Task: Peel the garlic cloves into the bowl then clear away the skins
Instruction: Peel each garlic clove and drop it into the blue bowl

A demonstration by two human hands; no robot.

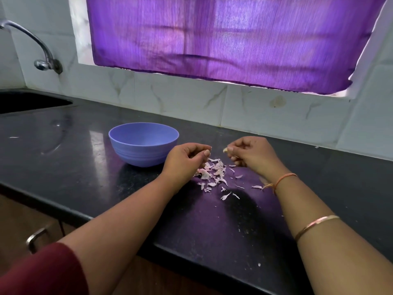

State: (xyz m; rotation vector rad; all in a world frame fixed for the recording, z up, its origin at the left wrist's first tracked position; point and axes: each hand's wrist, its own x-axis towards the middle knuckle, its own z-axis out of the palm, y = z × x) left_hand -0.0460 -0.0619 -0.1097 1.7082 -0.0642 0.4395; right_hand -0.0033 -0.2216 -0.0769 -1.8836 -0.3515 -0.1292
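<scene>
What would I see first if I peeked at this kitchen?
The big purple curtain glowing at the back grabs the eye first. Next comes the blue bowl on the black counter, with a heap of pale garlic skins scattered just to its right. Above that heap the right hand pinches a small garlic clove.
</scene>
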